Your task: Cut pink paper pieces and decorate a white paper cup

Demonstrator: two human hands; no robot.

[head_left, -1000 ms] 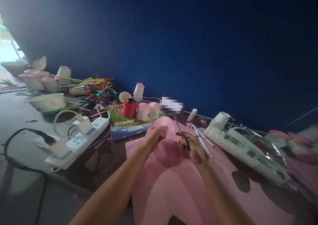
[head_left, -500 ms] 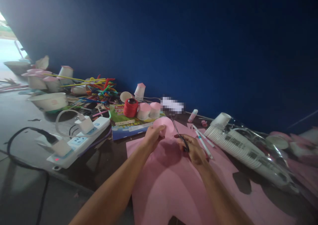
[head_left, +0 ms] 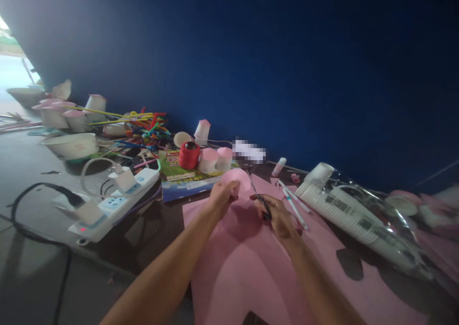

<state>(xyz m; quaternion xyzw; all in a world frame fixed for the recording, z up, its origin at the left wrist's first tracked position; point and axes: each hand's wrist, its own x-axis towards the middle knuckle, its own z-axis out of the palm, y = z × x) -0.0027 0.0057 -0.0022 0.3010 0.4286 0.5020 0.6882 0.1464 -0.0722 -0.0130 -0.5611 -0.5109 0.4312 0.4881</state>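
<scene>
Between the thumb and fingers of my left hand point(head_left: 223, 196) is a rounded piece of pink paper point(head_left: 241, 179), raised above the table. My right hand point(head_left: 278, 213) is closed round the dark handles of a pair of scissors point(head_left: 255, 186). The blades point away from me, close to the right edge of the pink piece; whether they touch it I cannot tell. Beneath both hands lies a large pink sheet point(head_left: 244, 263), with shadows across it and cut-outs on its right side.
Behind my left hand, a red thread spool point(head_left: 189, 155) and pink-topped cups point(head_left: 208, 160) stand on a colourful pad point(head_left: 190, 186). A power strip point(head_left: 114, 205) with plugs lies left. Right are a glue stick point(head_left: 278, 167), white pens point(head_left: 293, 204) and bagged paper cups point(head_left: 337, 215).
The scissors and my right hand have shifted very slightly. My left hand keeps its hold on the pink piece, and the things around look the same.
</scene>
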